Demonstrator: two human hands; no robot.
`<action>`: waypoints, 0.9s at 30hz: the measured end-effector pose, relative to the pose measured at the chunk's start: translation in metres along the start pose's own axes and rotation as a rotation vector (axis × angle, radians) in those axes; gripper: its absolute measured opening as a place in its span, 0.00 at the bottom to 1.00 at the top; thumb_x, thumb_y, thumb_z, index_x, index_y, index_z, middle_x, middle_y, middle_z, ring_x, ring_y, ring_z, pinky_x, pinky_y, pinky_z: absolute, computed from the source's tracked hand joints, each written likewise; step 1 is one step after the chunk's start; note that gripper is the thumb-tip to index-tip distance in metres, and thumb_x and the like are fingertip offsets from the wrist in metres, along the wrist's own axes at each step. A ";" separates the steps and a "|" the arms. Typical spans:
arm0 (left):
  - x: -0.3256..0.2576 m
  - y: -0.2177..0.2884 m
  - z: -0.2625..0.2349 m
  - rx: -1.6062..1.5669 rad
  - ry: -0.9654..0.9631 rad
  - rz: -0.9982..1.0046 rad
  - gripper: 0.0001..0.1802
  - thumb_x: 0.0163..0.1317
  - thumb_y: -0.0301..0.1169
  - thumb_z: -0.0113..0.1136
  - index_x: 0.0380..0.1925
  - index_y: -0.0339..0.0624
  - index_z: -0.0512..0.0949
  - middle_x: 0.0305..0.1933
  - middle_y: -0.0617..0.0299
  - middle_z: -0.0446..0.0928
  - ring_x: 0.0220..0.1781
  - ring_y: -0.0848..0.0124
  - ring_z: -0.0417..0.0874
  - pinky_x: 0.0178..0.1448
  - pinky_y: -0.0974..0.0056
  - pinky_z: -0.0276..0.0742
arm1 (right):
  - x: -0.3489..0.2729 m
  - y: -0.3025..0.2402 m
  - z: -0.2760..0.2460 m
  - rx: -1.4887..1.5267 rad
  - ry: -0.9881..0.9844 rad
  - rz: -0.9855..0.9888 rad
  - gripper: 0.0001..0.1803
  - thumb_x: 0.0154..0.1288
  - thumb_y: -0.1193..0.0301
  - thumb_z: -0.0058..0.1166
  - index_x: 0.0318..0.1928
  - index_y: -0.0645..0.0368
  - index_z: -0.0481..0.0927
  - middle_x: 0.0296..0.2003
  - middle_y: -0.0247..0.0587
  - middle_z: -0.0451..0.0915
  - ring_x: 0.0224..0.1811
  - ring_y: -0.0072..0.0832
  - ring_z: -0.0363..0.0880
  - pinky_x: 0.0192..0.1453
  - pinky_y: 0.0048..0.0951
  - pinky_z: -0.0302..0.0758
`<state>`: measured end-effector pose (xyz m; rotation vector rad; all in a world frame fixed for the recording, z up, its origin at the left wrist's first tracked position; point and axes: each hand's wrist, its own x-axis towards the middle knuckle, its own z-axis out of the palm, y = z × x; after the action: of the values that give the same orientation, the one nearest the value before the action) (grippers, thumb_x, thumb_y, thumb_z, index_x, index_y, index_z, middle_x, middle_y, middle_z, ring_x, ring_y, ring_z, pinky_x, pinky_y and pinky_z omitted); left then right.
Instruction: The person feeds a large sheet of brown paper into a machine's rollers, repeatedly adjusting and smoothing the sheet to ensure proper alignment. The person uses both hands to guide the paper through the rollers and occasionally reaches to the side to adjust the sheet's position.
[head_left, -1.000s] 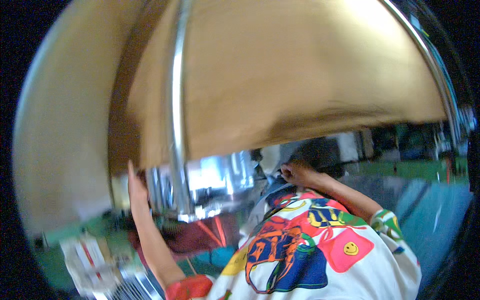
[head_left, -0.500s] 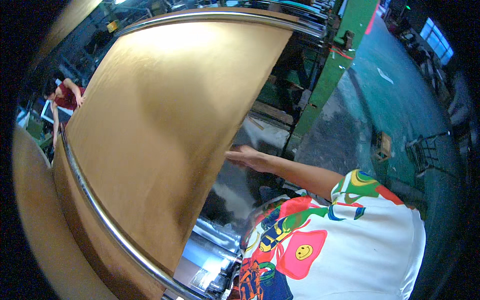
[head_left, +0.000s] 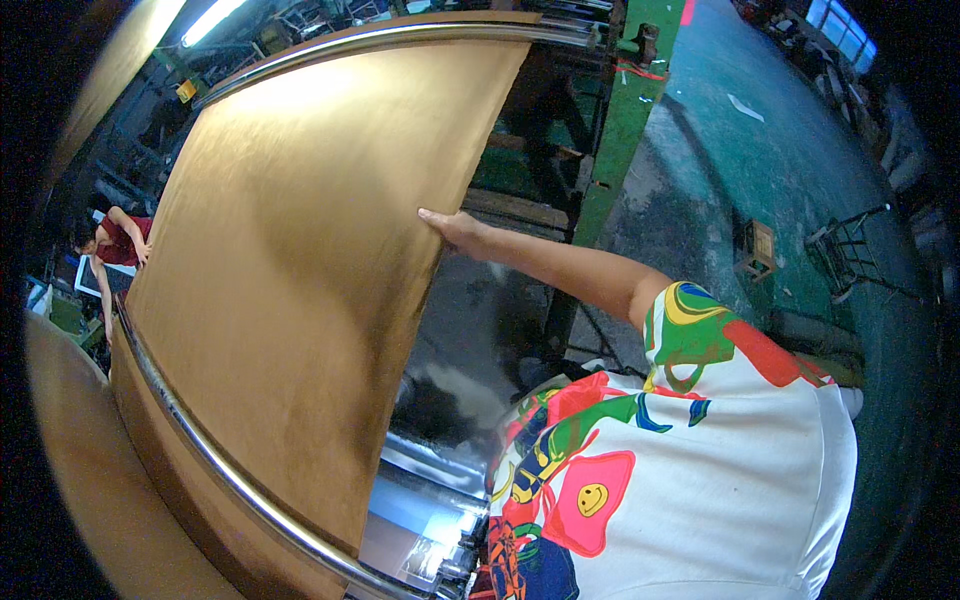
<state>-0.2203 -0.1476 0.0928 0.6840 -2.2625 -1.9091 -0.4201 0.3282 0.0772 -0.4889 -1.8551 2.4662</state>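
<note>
Gold-brown sheet (head_left: pixel 290 220): stretched before me, long axis running from lower bar (head_left: pixel 202 439) up to upper bar (head_left: pixel 400 37).
My right hand (head_left: pixel 456 230): touching its right edge; grip hidden, I cannot tell.
My left hand: cannot tell.
Co-worker (head_left: pixel 122 240): beside its left edge.

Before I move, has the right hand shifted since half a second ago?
Yes: judged against the far metal bar, the right hand has moved along the golden sheet, nearer that bar.
</note>
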 end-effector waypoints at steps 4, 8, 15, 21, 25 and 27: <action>0.005 0.002 0.005 0.022 -0.027 0.030 0.19 0.53 0.33 0.58 0.41 0.30 0.72 0.33 0.52 0.74 0.37 0.61 0.73 0.44 0.63 0.69 | 0.000 0.017 0.002 0.052 0.010 -0.038 0.28 0.63 0.50 0.39 0.52 0.58 0.69 0.44 0.38 0.74 0.40 0.28 0.71 0.40 0.26 0.67; 0.009 0.011 0.013 0.050 -0.050 0.077 0.19 0.53 0.34 0.58 0.41 0.31 0.72 0.33 0.52 0.74 0.37 0.62 0.73 0.43 0.63 0.69 | -0.005 0.016 0.021 0.123 0.056 -0.118 0.24 0.64 0.55 0.40 0.52 0.59 0.68 0.43 0.39 0.74 0.42 0.29 0.71 0.42 0.31 0.69; 0.011 0.023 0.031 0.080 -0.088 0.151 0.18 0.53 0.34 0.58 0.39 0.31 0.72 0.33 0.53 0.74 0.37 0.62 0.73 0.43 0.62 0.69 | -0.004 0.030 0.017 0.096 0.002 -0.087 0.26 0.64 0.52 0.39 0.54 0.57 0.66 0.46 0.38 0.73 0.47 0.29 0.70 0.47 0.32 0.69; 0.028 0.029 0.039 0.084 -0.078 0.194 0.18 0.52 0.35 0.58 0.39 0.32 0.73 0.32 0.53 0.74 0.36 0.62 0.73 0.43 0.62 0.69 | -0.016 0.027 0.038 0.255 -0.065 -0.112 0.27 0.64 0.52 0.41 0.57 0.55 0.62 0.49 0.39 0.70 0.48 0.31 0.70 0.47 0.34 0.71; 0.035 0.032 0.046 0.094 -0.071 0.223 0.18 0.52 0.35 0.58 0.38 0.32 0.73 0.32 0.53 0.74 0.36 0.62 0.73 0.43 0.62 0.69 | -0.018 0.025 0.046 0.232 -0.015 -0.075 0.24 0.65 0.60 0.41 0.56 0.60 0.62 0.50 0.38 0.70 0.49 0.32 0.70 0.49 0.31 0.70; 0.039 0.033 0.047 0.096 -0.066 0.233 0.17 0.52 0.35 0.58 0.38 0.32 0.73 0.32 0.53 0.74 0.36 0.63 0.73 0.42 0.62 0.69 | -0.002 0.047 0.050 0.381 -0.074 -0.134 0.22 0.65 0.57 0.40 0.54 0.56 0.64 0.46 0.38 0.72 0.45 0.30 0.71 0.45 0.31 0.72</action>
<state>-0.2813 -0.1164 0.1069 0.3526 -2.3667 -1.7492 -0.4227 0.2674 0.0459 -0.2503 -1.3333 2.6802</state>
